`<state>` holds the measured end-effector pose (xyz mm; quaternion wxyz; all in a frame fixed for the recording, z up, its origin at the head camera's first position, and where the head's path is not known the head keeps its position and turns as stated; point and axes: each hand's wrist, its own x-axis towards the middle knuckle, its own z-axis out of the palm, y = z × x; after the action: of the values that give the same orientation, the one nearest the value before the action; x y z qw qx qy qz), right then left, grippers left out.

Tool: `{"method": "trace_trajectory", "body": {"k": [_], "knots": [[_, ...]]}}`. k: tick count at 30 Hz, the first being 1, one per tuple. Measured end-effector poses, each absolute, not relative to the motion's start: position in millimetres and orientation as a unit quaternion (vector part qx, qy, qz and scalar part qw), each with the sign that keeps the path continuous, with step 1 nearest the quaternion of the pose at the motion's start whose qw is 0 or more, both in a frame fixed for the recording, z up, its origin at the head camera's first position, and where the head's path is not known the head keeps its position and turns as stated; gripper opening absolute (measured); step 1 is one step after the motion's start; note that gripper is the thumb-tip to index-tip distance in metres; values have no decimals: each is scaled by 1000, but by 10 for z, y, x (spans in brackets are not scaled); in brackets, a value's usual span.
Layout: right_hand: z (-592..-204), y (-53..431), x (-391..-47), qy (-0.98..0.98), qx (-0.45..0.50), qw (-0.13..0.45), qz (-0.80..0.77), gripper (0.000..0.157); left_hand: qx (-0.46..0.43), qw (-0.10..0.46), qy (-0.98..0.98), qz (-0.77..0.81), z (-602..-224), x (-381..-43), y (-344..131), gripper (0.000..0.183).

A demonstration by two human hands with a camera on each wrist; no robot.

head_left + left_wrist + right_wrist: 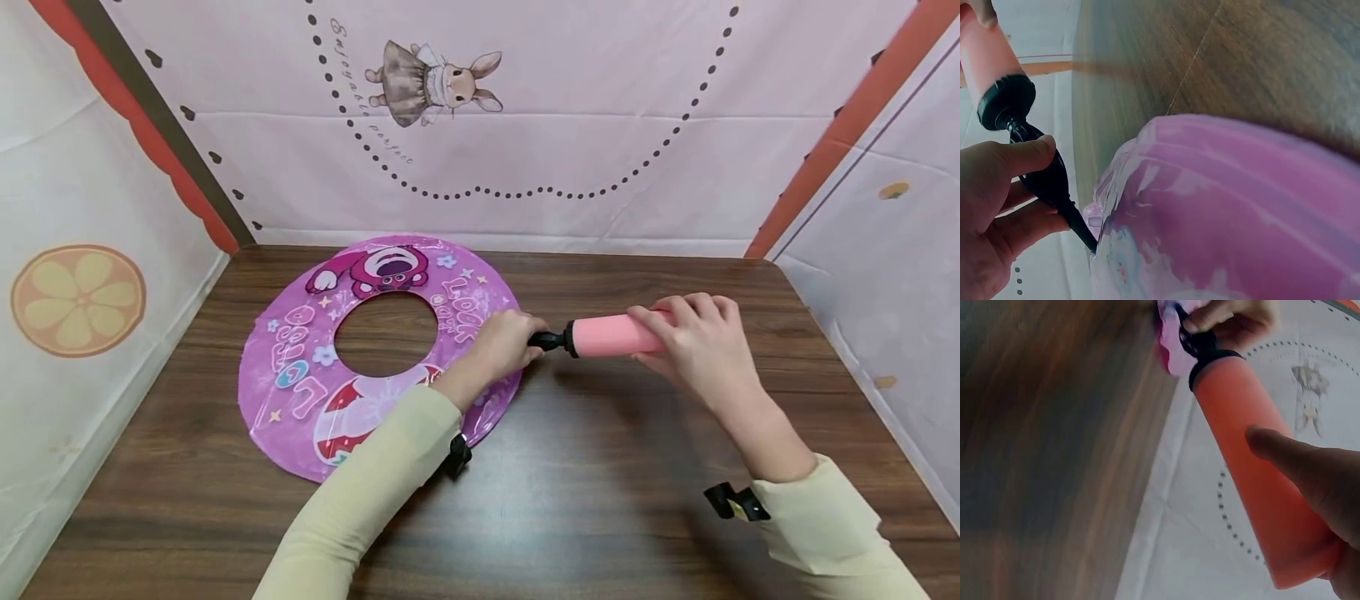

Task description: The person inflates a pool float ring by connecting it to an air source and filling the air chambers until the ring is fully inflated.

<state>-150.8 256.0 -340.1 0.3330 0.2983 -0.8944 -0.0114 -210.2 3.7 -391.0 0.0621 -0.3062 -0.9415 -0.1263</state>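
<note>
A pink hand pump (pixel 611 335) with a black end cap is held level above the table, between both hands. My left hand (pixel 504 343) grips its black handle (pixel 1047 178), thumb on one side and fingers on the other. From there a thin black nozzle (pixel 1082 230) runs to the edge of a purple swim ring (pixel 258 383), beside a small clear valve. My right hand (pixel 701 350) wraps around the far part of the pink barrel (pixel 1241 431), its thumb lying along the side. The ring, printed with a bear and strawberries, looks puffed up in the left wrist view.
Under everything is a dark wood-grain table (pixel 570 517). A pale pink printed cloth (pixel 600 75) with a rabbit stands behind it, and white cloth walls (pixel 60 183) close off both sides. Bare tabletop shows through the ring's hole.
</note>
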Motion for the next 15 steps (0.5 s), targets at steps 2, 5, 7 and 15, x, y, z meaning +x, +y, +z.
{"method": "trace_trajectory", "body": {"k": [2,5,7,15], "knots": [[-3431,2535,-1518,-894,298,334,-15,60,-299,58,-944,-129,-3912,-2109,37,23],[-3445,2581,-1509,-896,298,329,-11,55,-289,44,-948,-123,-3912,-2122,43,25],[-3423,2657,-1487,-900,296,320,-2,54,-283,35,-951,-116,-3914,-2129,48,25],[-3224,3102,-1354,-914,273,299,-2,81,-275,23,-956,-99,-3925,-2124,26,27]]}}
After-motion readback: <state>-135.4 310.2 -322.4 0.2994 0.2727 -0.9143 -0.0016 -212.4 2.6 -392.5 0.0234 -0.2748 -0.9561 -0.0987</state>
